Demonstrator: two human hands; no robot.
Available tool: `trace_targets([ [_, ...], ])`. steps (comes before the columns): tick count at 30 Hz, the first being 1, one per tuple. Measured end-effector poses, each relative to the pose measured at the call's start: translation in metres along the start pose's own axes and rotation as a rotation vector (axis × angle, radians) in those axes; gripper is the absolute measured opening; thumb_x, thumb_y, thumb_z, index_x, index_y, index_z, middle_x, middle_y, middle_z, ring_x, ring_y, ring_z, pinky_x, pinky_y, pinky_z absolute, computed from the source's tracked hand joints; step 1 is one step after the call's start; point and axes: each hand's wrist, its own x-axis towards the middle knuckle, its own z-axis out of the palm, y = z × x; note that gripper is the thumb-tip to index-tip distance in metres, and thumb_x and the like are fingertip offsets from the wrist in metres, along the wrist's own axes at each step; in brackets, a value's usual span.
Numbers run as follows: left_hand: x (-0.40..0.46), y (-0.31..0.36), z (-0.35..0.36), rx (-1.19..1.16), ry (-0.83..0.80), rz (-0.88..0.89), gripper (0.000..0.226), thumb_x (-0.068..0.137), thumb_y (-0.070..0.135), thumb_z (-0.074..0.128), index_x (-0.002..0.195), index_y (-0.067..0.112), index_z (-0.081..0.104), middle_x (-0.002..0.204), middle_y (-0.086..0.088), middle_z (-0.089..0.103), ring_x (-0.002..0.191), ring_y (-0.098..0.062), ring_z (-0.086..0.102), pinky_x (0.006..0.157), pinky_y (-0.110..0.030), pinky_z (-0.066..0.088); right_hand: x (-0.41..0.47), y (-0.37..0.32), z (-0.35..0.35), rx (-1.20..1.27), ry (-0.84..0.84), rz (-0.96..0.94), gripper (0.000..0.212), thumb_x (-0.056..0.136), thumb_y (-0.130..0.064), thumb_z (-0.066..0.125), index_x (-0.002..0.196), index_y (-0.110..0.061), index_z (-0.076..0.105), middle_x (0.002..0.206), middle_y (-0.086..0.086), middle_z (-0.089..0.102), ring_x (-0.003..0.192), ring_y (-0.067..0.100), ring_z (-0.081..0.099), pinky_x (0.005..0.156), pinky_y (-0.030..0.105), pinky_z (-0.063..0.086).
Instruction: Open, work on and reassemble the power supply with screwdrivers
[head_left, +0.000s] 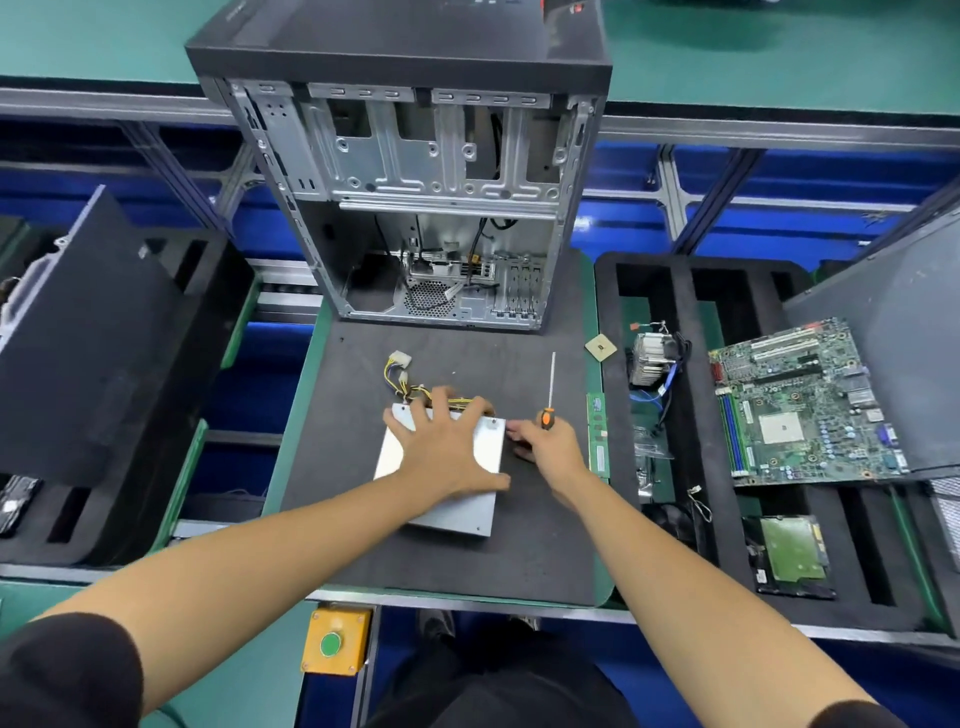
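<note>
One supply (441, 488): bare metal box, lying flat on the dark mat (363, 545) near its middle, in front of the open case (415, 208). Cover on, with screw heads showing at the far corners.

Leads (402, 376): a yellow and black bundle with a white plug, leaving the far edge of the supply and trailing on the mat.

Left hand (447, 441): fingers spread and laid flat on the lid, pressing down, curled round nothing.

Right hand (545, 441): at the far right corner of the supply, wrapped round the orange handle of a screwdriver (549, 395), shaft pointing away up the mat. Fingertips reach toward the corner screw; whether they pinch it cannot be told from this view.

Handling, by judgement: rigid sheet steel, fairly heavy for its bulk, smooth faces likely to slide on the mat unless held down. Folded edges may be sharp. Best gripped by the two long sides or steadied with a flat palm on top, never lifted by the leads, which are limp and could strain at the exit.

Beside the mat: board (800, 405) in the right tray (696, 519).
</note>
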Motion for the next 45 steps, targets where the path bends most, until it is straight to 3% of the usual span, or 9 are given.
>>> trace_targets([
  [3,-0.004,-0.003,0.002,0.028,0.085,0.039,0.087,0.039,0.081,0.059,0.119,0.05,0.042,0.133,0.002,0.027,0.122,-0.035,0.035,0.103,-0.066,0.018,0.006,-0.007,0.001,-0.098,-0.04,-0.019,0.027,0.092,-0.006,0.063,0.072,-0.014,0.048,0.08,0.01,0.067,0.086,0.024,0.068,0.072,0.032,0.056],
  [6,-0.009,-0.012,0.007,0.046,0.181,0.069,0.086,0.038,0.082,0.059,0.116,0.048,0.047,0.13,0.003,0.035,0.116,-0.031,0.041,0.102,-0.058,0.023,0.011,-0.012,0.004,-0.234,-0.035,-0.068,0.037,0.086,-0.005,0.067,0.069,-0.018,0.037,0.068,0.01,0.049,0.072,0.023,0.057,0.063,0.034,0.054],
  [8,-0.01,-0.015,0.007,0.057,0.209,0.071,0.085,0.039,0.083,0.059,0.116,0.048,0.05,0.128,0.005,0.038,0.113,-0.03,0.042,0.102,-0.057,0.026,0.013,-0.013,0.003,-0.306,-0.046,-0.094,0.037,0.083,-0.004,0.069,0.07,-0.017,0.037,0.07,0.011,0.043,0.071,0.021,0.052,0.064,0.039,0.055],
  [13,-0.012,-0.015,0.008,0.065,0.221,0.082,0.082,0.04,0.082,0.059,0.115,0.049,0.052,0.125,0.005,0.04,0.113,-0.03,0.042,0.103,-0.061,0.028,0.019,-0.012,0.007,-0.462,-0.014,-0.161,0.024,0.082,-0.005,0.062,0.072,-0.013,0.041,0.065,0.012,0.053,0.061,0.024,0.06,0.065,0.05,0.058],
  [17,-0.012,-0.018,0.01,0.05,0.255,0.116,0.081,0.043,0.081,0.059,0.117,0.048,0.051,0.125,0.003,0.043,0.11,-0.031,0.044,0.1,-0.059,0.028,0.02,-0.02,0.013,-0.457,-0.023,-0.154,0.026,0.081,-0.003,0.06,0.071,-0.015,0.039,0.063,0.013,0.058,0.053,0.025,0.059,0.058,0.042,0.055],
  [21,-0.01,-0.017,0.01,0.056,0.248,0.134,0.079,0.047,0.08,0.057,0.118,0.047,0.05,0.125,0.002,0.044,0.112,-0.032,0.043,0.099,-0.061,0.028,0.021,-0.026,0.02,-0.405,-0.026,-0.128,0.03,0.083,0.001,0.055,0.073,-0.018,0.035,0.059,0.004,0.047,0.047,0.022,0.05,0.049,0.031,0.041],
  [30,-0.016,-0.01,0.018,0.109,0.257,0.145,0.075,0.057,0.078,0.059,0.123,0.041,0.058,0.13,-0.003,0.048,0.12,-0.037,0.047,0.105,-0.071,0.023,0.021,-0.02,0.011,-0.414,-0.083,-0.193,0.025,0.089,0.0,0.055,0.077,-0.015,0.038,0.069,0.009,0.044,0.058,0.021,0.047,0.049,0.028,0.045],
  [36,-0.017,-0.012,0.021,0.148,0.242,0.18,0.074,0.065,0.077,0.058,0.127,0.035,0.06,0.131,-0.007,0.05,0.122,-0.04,0.047,0.105,-0.074,0.022,0.022,-0.023,0.007,-0.422,-0.199,-0.184,0.031,0.09,0.003,0.051,0.074,-0.018,0.035,0.063,0.001,0.043,0.05,0.014,0.044,0.05,0.025,0.042],
  [45,-0.017,-0.015,0.022,0.127,0.249,0.189,0.069,0.067,0.072,0.059,0.126,0.036,0.058,0.134,-0.003,0.048,0.125,-0.04,0.044,0.107,-0.074,0.017,0.022,-0.023,0.016,-0.335,-0.128,-0.093,0.025,0.091,0.003,0.045,0.078,-0.017,0.036,0.07,0.013,0.051,0.052,0.019,0.042,0.046,0.025,0.037],
])
